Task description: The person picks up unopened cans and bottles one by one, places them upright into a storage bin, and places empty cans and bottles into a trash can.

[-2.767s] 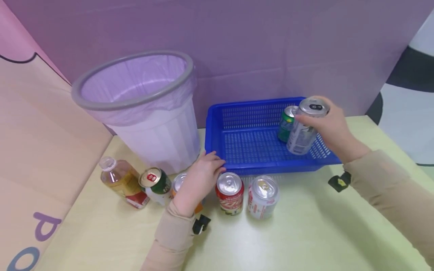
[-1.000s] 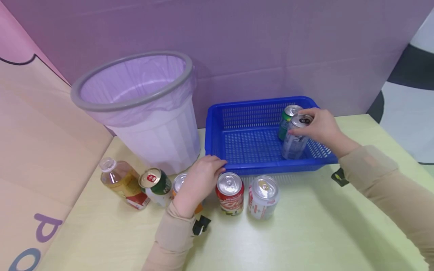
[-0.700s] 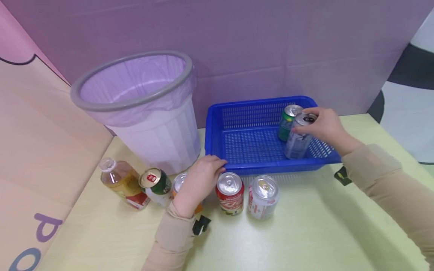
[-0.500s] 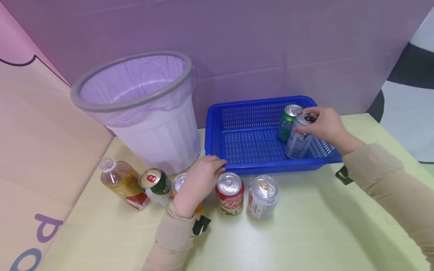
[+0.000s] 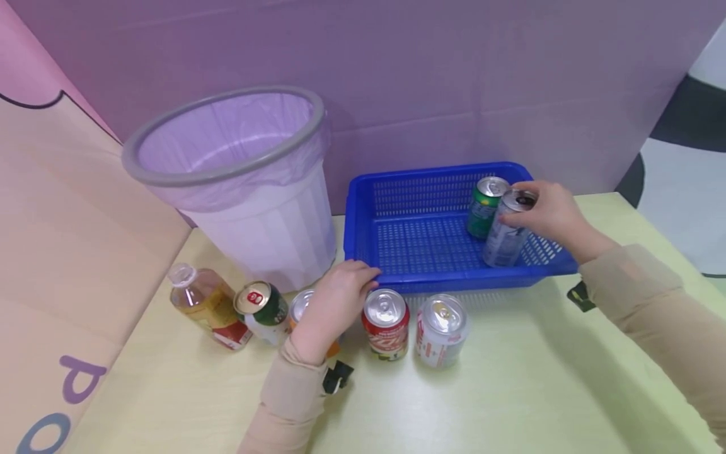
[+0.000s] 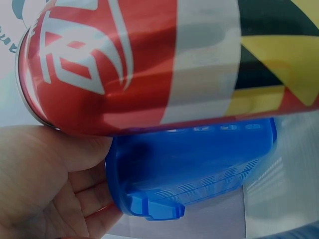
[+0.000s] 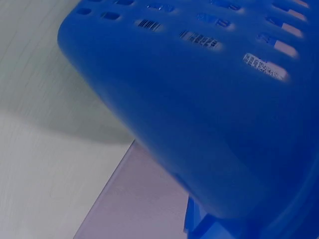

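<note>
My right hand (image 5: 550, 211) grips a silver-grey drink can (image 5: 507, 241) near its top. The can stands close to upright inside the blue plastic basket (image 5: 431, 279), towards its right end; whether its base bears on the floor I cannot tell. Beside it, slightly behind and left, is a green can (image 5: 482, 214). My left hand (image 5: 337, 296) holds the basket's rim at the near left corner, thumb and fingers about the edge in the left wrist view. A red can (image 6: 144, 64) stands close by that hand. The right wrist view shows the basket wall (image 7: 174, 99), not the hand.
A white lined bin (image 5: 272, 221) stands left of the basket. Along the table front are a white can (image 5: 441, 334), a partly hidden orange can (image 5: 299, 304), a green-and-white can (image 5: 263, 312) and a bottle of amber drink (image 5: 211, 306). A purple wall (image 5: 408, 82) rises behind.
The silver-grey can has come down from above the basket's right side into it, then shifted slightly right, still in my right hand. My left hand has stayed at the rim.
</note>
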A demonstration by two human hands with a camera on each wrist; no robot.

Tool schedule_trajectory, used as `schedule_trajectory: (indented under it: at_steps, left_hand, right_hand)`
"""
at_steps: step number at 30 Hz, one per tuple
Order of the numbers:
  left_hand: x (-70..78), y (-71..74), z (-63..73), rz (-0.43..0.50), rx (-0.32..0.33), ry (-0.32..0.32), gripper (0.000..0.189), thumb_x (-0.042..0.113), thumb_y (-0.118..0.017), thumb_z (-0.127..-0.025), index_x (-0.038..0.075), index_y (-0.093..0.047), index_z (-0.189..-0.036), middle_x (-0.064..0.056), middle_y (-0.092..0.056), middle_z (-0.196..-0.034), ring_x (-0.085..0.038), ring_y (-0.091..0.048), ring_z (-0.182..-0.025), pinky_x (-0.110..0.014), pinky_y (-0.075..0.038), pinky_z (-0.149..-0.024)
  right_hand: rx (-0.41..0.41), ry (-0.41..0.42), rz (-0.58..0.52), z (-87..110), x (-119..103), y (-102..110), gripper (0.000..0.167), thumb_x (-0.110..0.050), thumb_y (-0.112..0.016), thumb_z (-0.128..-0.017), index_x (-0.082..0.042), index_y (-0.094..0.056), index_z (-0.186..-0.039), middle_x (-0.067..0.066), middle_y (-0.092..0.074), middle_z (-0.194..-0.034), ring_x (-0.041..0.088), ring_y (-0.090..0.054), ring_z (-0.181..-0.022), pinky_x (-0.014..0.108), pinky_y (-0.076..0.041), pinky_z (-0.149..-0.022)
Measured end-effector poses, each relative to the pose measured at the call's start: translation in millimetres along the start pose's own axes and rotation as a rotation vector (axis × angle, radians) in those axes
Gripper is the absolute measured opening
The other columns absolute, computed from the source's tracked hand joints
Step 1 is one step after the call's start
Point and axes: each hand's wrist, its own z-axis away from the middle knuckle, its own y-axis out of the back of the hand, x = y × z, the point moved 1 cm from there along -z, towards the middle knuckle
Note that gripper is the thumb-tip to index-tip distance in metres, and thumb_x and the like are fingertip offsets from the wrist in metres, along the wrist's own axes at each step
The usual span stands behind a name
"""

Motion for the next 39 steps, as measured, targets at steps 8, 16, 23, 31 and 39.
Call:
schedule_trajectory:
  at_steps: [8,16,23,31,39]
  left_hand:
    - [-1.2,-0.7,0.9,0.006,0.002,0.006,0.020,0.010,-0.064,-0.089,0.000,-0.070,-0.106,-0.009,-0.070,-0.097,-0.024,-0.065,-0.093,-0.036,-0.053,-0.087]
    - [0.3,0.3,0.3,-0.010,-0.005,0.000,0.020,0.013,-0.064,-0.090,0.002,-0.070,-0.106,-0.008,-0.070,-0.096,-0.024,-0.065,-0.092,-0.035,-0.053,-0.087]
    - [0.4,-0.6,0.1,-0.007,-0.016,0.008,0.021,0.012,-0.063,-0.090,0.002,-0.069,-0.107,-0.009,-0.070,-0.098,-0.024,-0.065,-0.094,-0.036,-0.053,-0.088]
    - [-0.5,-2.0,-0.4,-0.006,-0.018,0.015,0.021,0.012,-0.063,-0.090,0.001,-0.069,-0.107,-0.009,-0.070,-0.098,-0.024,-0.064,-0.094,-0.036,-0.053,-0.089]
    - [-0.7,-2.4,-0.6,-0.007,-0.012,0.008,0.021,0.011,-0.063,-0.090,0.001,-0.069,-0.107,-0.009,-0.070,-0.098,-0.024,-0.065,-0.093,-0.035,-0.053,-0.088]
  right_hand:
    - [0.007,0.036,0.033,-2.1,0.6,-4.0,0.069,-0.026,-0.074,-0.081,0.011,-0.044,-0.131,0.035,-0.054,-0.117,0.044,-0.054,-0.101,0.056,-0.047,-0.085]
    - [0.000,0.023,0.032,0.5,2.6,-3.9,0.071,-0.028,-0.072,-0.082,0.011,-0.041,-0.132,0.036,-0.052,-0.118,0.045,-0.053,-0.102,0.057,-0.046,-0.085]
    - [-0.015,0.024,0.034,2.7,2.2,-1.9,0.074,-0.033,-0.072,-0.083,0.010,-0.039,-0.134,0.035,-0.050,-0.121,0.046,-0.051,-0.105,0.058,-0.045,-0.087]
    - [-0.016,0.013,-0.008,4.3,1.1,-0.1,0.075,-0.033,-0.072,-0.083,0.006,-0.036,-0.137,0.034,-0.046,-0.127,0.046,-0.049,-0.110,0.060,-0.044,-0.091]
    - [-0.023,0.015,-0.028,4.8,4.4,3.5,0.072,-0.028,-0.071,-0.084,0.008,-0.036,-0.136,0.035,-0.047,-0.125,0.046,-0.048,-0.108,0.060,-0.042,-0.091]
